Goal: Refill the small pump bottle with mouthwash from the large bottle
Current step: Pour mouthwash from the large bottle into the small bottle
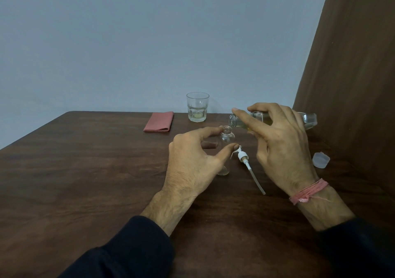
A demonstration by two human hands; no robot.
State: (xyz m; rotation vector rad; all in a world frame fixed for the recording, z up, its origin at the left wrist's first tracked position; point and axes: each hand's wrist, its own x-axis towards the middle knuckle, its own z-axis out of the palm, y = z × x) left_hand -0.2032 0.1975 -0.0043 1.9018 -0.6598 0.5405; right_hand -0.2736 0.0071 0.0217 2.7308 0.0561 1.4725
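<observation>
At centre tabletop (pixel 85 171): small pump bottle (pixel 227 138) upright, pinched by left hand (pixel 192 162); large bottle (pixel 267 119), long axis near level, clamped in right hand (pixel 282 145) fingers, mouth at two o'clock just above neck.

- dark wood-grain table (pixel 85 171), smooth with a low sheen
- clear glossy small bottle (pixel 227 138), glass or plastic, can't tell
- large bottle (pixel 307 118) clear and shiny too
- white plastic pump (pixel 243 156) with translucent tube
- thick clear tumbler (pixel 197 107), glassy
- matt reddish folded cloth (pixel 159 121)
- frosted plastic cap (pixel 320 160)
</observation>
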